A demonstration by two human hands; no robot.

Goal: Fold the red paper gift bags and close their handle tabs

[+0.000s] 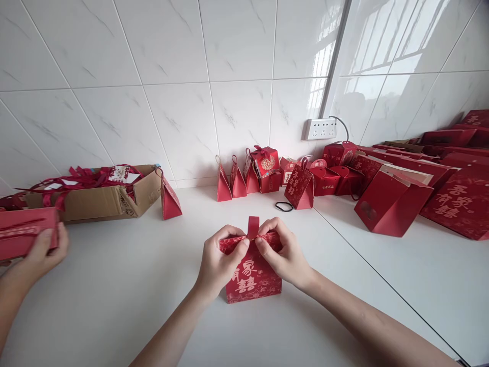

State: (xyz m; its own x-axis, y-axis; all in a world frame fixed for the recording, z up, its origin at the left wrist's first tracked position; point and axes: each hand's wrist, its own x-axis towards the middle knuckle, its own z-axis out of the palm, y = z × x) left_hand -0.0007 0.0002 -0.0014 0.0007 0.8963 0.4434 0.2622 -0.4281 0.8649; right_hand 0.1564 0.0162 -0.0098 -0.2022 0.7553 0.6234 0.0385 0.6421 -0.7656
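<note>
A red gift box (255, 278) with pale printed characters stands upright on the white table in front of me. From the middle of its top edge rises a red ribbon loop (252, 227). My left hand (221, 262) pinches the top edge on the left, its thumb beside the base of the loop. On the other side, my right hand (284, 252) is closed in a pinch at the same edge, thumb and fingertips next to the loop. Whether the fingertips also grip ribbon ends cannot be made out.
At the far left another person's hand (42, 255) holds a red box (25, 232). Behind it sits a cardboard box (91, 201) of ribbons. Several small red boxes line the wall, with a black loop (284, 206) near them. Larger red boxes (395, 201) crowd the right.
</note>
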